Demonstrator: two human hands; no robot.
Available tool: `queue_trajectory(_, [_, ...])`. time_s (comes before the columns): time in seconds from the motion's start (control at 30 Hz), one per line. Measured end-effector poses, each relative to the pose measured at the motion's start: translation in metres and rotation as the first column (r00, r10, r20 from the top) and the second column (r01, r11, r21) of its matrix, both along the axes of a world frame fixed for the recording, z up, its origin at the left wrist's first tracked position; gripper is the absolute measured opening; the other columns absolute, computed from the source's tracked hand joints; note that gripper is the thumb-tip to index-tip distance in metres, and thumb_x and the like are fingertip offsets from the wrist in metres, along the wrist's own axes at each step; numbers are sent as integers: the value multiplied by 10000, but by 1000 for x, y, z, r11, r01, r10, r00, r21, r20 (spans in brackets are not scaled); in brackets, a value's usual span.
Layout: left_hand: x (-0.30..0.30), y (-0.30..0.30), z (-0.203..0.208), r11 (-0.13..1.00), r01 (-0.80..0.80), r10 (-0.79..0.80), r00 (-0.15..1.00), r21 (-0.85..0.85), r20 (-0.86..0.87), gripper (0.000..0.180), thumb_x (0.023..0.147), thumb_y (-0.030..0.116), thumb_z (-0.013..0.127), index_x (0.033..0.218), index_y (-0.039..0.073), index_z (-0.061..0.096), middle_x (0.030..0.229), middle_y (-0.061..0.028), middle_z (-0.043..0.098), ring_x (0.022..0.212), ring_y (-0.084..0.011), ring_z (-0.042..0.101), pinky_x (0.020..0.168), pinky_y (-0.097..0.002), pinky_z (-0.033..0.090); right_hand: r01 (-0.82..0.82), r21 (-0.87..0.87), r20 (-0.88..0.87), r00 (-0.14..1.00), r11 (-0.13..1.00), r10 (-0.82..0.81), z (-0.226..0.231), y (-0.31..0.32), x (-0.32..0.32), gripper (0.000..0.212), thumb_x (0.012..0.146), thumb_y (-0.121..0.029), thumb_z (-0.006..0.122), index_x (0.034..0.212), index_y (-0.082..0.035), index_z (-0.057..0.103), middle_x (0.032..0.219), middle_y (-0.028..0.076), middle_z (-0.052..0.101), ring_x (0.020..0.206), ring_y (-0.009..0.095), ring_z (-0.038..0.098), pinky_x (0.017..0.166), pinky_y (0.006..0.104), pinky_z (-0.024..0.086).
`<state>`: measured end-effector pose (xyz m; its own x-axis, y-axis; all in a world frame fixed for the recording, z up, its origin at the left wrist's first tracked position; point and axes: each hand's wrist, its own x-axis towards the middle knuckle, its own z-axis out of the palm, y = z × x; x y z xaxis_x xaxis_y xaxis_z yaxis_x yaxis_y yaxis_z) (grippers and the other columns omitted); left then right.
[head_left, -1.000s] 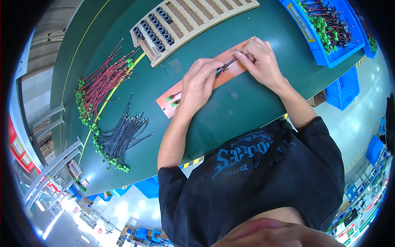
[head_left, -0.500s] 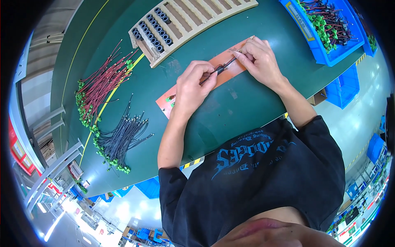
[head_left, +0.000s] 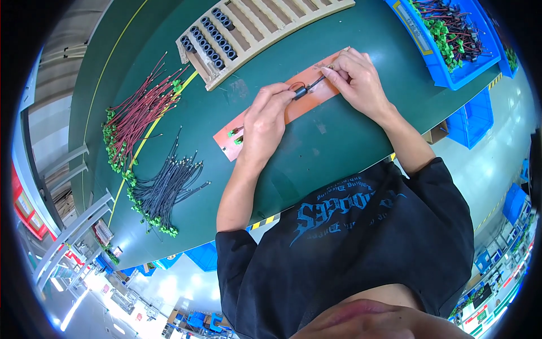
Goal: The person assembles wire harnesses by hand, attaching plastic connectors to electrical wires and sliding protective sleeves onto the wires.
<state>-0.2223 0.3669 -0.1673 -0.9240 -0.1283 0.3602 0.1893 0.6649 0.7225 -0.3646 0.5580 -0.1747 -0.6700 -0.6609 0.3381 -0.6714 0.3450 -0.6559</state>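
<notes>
An orange board (head_left: 314, 104) lies slantwise on the green table under my hands. Above it runs a wire bundle with a black ferrite core (head_left: 301, 92) on it. My left hand (head_left: 265, 124) is closed, its thumb and fingertips pinching the core's left end. A thin reddish wire loop (head_left: 296, 85) stands up beside the core. My right hand (head_left: 359, 82) pinches the dark wires (head_left: 318, 82) near the board's far right end. The wire tips are partly hidden by its fingers. Green connectors (head_left: 237, 140) sit at the board's left end, partly behind my left hand.
Red wires (head_left: 138, 121) and black wires (head_left: 169, 186) with green connectors lie in piles at left. A slotted wooden rack (head_left: 254, 53) at the back holds several black cores. A blue bin (head_left: 446, 79) of wire assemblies stands at far right.
My left fingers have shifted from the wires onto the core's left end. The connectors at the board's left end show more plainly. My right hand has barely moved.
</notes>
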Motion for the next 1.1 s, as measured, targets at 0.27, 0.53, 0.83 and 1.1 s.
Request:
queue_trajectory(0.27, [7, 7, 0, 989, -141, 141, 990, 51, 1, 146, 798, -55, 754, 937, -46, 708, 1052, -143, 671, 899, -270, 679, 751, -347, 577, 1, -26, -8, 1000, 1000, -1, -1, 1, -1, 224, 891, -174, 734, 747, -85, 588, 671, 9, 518, 676, 186, 503, 680, 340, 352])
queue_trajectory(0.53, [7, 9, -7, 985, -169, 170, 985, 25, -24, 139, 754, -35, 801, 877, -27, 737, 963, -107, 717, 927, -245, 690, 815, -338, 561, 0, -18, -7, 1000, 1000, 0, -1, 1, -1, 239, 896, -176, 731, 739, -79, 579, 666, 11, 511, 665, 191, 495, 675, 343, 350])
queue_trajectory(0.83, [3, 10, 7, 990, -138, 138, 989, -9, 57, 202, 734, -6, 830, 898, -24, 712, 995, -112, 713, 977, -255, 677, 847, -363, 554, 14, -33, -9, 1000, 999, -15, -2, 0, -2, 219, 883, -152, 740, 750, -79, 582, 660, 8, 505, 671, 186, 504, 676, 342, 361])
queue_trajectory(1.1, [-10, 19, 0, 960, -183, 138, 968, 214, 208, 441, 788, 16, 815, 1108, 24, 512, 1028, -143, 692, 949, -199, 683, 866, -329, 550, 12, -21, -21, 1000, 1000, -13, -4, 0, -1, 205, 863, -128, 756, 754, -81, 589, 657, 3, 499, 676, 183, 500, 677, 341, 362])
